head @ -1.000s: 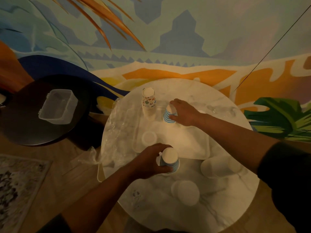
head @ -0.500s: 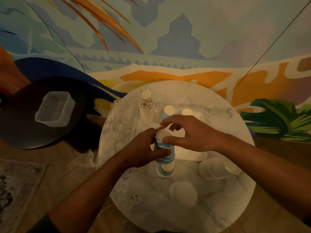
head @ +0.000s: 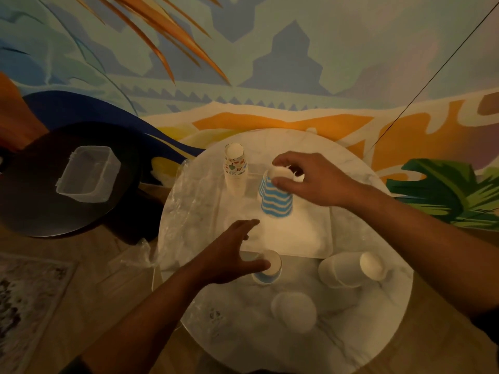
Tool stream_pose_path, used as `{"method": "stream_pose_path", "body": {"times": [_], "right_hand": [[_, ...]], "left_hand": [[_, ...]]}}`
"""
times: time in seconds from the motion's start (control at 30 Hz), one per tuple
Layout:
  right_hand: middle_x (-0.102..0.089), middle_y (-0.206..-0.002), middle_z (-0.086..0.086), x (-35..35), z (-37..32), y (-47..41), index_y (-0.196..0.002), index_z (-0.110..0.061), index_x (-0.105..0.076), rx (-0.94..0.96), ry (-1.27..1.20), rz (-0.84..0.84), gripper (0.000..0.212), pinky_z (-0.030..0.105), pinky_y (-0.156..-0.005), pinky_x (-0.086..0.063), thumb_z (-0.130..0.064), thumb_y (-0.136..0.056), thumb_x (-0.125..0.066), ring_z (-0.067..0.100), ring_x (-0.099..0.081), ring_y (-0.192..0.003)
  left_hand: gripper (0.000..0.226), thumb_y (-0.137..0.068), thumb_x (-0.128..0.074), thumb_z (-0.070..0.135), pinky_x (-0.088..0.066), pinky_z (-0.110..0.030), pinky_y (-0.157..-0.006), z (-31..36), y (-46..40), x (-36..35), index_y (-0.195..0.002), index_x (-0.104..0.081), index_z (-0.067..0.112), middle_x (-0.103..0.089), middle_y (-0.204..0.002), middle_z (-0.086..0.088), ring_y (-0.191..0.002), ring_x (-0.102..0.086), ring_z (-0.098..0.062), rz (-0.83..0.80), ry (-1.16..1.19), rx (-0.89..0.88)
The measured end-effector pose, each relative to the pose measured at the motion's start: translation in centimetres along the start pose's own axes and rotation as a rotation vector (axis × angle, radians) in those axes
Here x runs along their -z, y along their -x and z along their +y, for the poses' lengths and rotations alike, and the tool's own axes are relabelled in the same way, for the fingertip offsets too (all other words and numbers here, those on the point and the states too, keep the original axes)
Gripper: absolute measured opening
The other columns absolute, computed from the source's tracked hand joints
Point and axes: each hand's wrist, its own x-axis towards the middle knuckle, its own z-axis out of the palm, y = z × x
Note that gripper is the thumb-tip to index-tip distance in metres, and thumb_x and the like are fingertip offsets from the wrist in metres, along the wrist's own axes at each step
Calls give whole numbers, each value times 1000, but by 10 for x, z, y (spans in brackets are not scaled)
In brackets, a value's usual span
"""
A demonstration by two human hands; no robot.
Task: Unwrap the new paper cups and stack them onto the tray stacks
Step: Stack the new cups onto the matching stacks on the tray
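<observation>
Blue-striped cup stack (head: pixel 275 198) pinched at top by right hand (head: pixel 313 179); left hand (head: pixel 229 255) spread wide.

No readable text, labels, brands or numbers show anywhere; the small dark mark on the round white marble desk (head: pixel 351 333) is illegible.

Blue-striped cup stack (head: pixel 275 197) inverted, upright on white tray (head: pixel 302 238).
</observation>
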Motion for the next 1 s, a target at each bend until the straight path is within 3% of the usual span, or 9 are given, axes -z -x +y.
{"method": "stream_pose_path", "body": {"times": [0.13,0.27,0.43,0.6,0.8,1.0], "right_hand": [[-66,-123,-8,-4,29,-35,-129,-22,-61,-42,102,72,43,23,-82,-46,-43,-93,-69,8,-60,-96],[-63,-134,0,-24,58,-59,-134,-17,-59,-78,190,68,47,24,-90,-38,-41,-94,-69,20,-60,-114],[-64,-131,2,-50,81,-69,-130,-18,-61,-163,201,-21,45,30,-91,-42,-40,-92,-70,24,-61,-112],[-63,-135,4,-71,92,-69,-133,-19,-58,-219,230,-119,48,38,-100,-45,-41,-92,-70,27,-60,-120],[-54,-142,7,-67,77,-58,-138,-13,-51,-176,248,-113,54,35,-105,-37,-34,-92,-70,29,-49,-128],[-50,-150,6,-28,42,-14,-145,-20,-48,-194,398,-320,53,34,-110,-37,-39,-97,-61,25,-47,-136]], "left_hand": [[106,-69,-85,60,-43,-22,-107,-6,6,-20,-155,-28,36,-32,-152,19,-129,-43,2,-74,2,-56],[94,-76,-83,52,-30,-15,-112,-14,8,-38,-153,-34,27,-37,-152,13,-135,-36,2,-137,-69,-154],[62,-80,-82,41,-41,-17,-94,-13,8,-48,-133,-53,28,-56,-130,14,-118,-51,3,-20,89,-102],[61,-77,-84,41,-50,-24,-94,-10,9,-43,-130,-57,31,-60,-125,17,-116,-56,-1,47,145,-112],[68,-75,-86,43,-55,-35,-94,1,7,-24,-134,-58,26,-61,-127,16,-118,-60,-5,108,205,-140],[58,-78,-88,24,-56,-26,-93,28,1,24,-128,-59,19,-63,-123,9,-114,-64,-10,176,301,-204]]}}
